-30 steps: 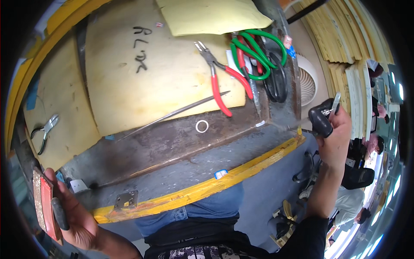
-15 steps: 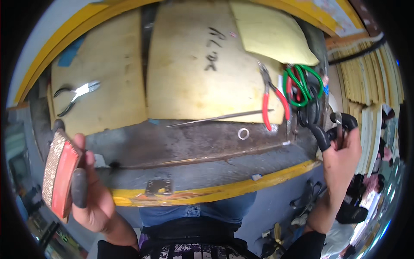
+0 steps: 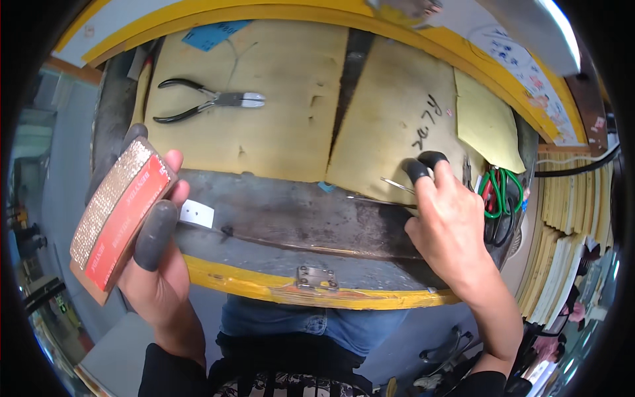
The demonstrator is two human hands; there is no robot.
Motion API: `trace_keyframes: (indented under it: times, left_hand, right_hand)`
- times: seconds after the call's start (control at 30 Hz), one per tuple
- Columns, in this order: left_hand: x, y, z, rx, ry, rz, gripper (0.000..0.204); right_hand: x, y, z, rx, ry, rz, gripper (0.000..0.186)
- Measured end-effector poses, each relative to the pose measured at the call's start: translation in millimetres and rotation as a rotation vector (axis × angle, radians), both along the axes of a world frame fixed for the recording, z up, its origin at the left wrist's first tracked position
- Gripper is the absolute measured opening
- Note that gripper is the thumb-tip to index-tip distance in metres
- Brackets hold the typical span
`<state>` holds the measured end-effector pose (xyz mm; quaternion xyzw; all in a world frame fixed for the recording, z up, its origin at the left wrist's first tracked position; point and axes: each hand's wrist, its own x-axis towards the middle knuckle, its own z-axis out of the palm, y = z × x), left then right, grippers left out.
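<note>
My right hand (image 3: pixel 450 225) covers the near end of the thin metal rod (image 3: pixel 397 185), so I cannot tell how my fingers pinch it. Beyond my knuckles, the red-handled pliers (image 3: pixel 488 192) and green-handled scissors (image 3: pixel 506 198) show only in part. My left hand (image 3: pixel 155 258) hides the back of the red block (image 3: pixel 119 215); its far corner blurs toward the rim.
</note>
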<state>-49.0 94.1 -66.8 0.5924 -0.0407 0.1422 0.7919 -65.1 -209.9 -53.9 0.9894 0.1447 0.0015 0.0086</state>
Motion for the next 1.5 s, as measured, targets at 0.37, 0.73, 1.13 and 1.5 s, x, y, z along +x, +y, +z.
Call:
trace_keyframes:
  times: [0.37, 0.73, 1.13, 1.5]
  left_hand:
    - [-0.5, 13.0, 0.0, 0.124, 0.065, 0.058, 0.048]
    - [0.3, 11.4, 1.1, 0.077, 0.031, -0.011, 0.047]
    - [4.2, 3.9, 1.9, 0.032, 0.000, 0.052, 0.052]
    - [5.5, 6.8, 4.6, 0.146, 0.009, 0.074, 0.053]
  right_hand:
    - [-23.4, -17.9, 25.3, -0.091, 0.339, 0.013, 0.033]
    - [-15.2, -10.9, 41.7, 0.036, 0.370, 0.051, 0.027]
    - [44.9, 58.0, -9.8, 0.256, 0.077, 0.168, 0.024]
    - [64.8, 46.0, 1.1, 0.319, -0.210, 0.317, 0.032]
